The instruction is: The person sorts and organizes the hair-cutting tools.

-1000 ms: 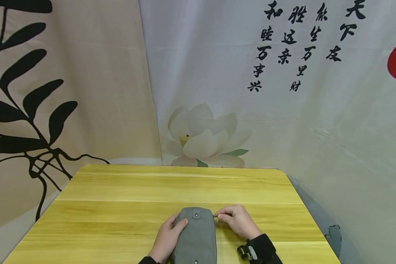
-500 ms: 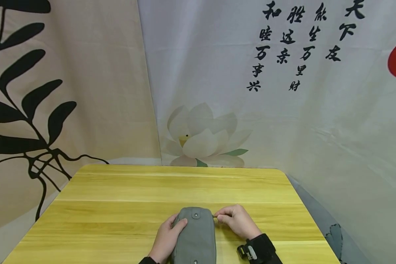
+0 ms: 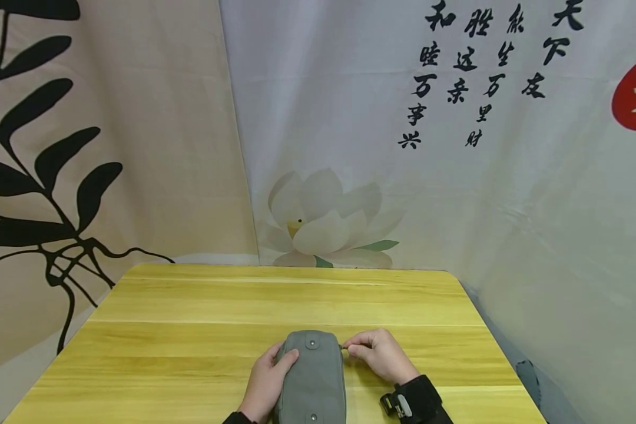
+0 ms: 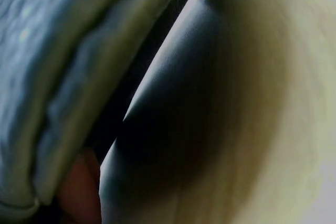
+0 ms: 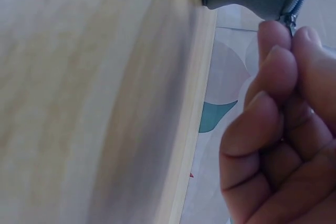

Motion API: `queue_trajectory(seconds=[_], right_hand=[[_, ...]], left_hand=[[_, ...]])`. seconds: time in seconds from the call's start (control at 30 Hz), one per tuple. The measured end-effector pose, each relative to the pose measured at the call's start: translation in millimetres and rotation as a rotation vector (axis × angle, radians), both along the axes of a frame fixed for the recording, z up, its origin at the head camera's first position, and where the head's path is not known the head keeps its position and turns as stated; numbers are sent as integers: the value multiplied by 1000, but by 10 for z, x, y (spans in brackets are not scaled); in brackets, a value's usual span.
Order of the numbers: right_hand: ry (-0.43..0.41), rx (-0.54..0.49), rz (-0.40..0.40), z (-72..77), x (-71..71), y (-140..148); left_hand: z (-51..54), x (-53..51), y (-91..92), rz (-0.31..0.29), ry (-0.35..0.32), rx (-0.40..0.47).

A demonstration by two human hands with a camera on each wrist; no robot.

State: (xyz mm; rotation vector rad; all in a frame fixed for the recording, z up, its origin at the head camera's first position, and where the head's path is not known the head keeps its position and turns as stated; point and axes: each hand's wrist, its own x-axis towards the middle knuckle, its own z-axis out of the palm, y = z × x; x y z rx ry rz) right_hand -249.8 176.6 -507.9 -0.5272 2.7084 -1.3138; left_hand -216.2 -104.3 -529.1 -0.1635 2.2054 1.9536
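A grey zippered pouch [image 3: 312, 377] with a snap near each end lies at the near middle of the table. My left hand [image 3: 267, 380] grips it along the left side, thumb on top; the other fingers are mostly hidden behind it. Close up in the left wrist view, the pouch's edge [image 4: 31, 51] fills the left side, with a bit of finger [image 4: 81, 187] beneath. At the pouch's far right corner my right hand [image 3: 381, 356] pinches the zipper pull between thumb and forefinger. The zipper slider [image 5: 289, 20] shows just above those fingertips in the right wrist view.
The wooden table [image 3: 191, 330] extends around the pouch on all visible sides. Behind it hangs a printed cloth backdrop [image 3: 360, 147] with a lotus and black characters. A dark wrist camera [image 3: 394, 405] sits at the right cuff.
In the head view the pouch has shifted very slightly left and away, the left hand with it. My right hand keeps its pinch at the zipper pull and has hardly moved.
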Motion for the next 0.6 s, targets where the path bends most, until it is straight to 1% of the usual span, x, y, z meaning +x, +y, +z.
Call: queue_trajectory(seconds=[0.17, 0.4, 0.6], right_hand=[[7, 15, 0, -21, -4, -7], [7, -6, 9, -33, 0, 5], [21, -18, 20, -34, 20, 12]], left_hand=[[7, 12, -9, 6, 4, -4], [20, 33, 11, 42, 21, -3], [41, 41, 28, 57, 12, -11]])
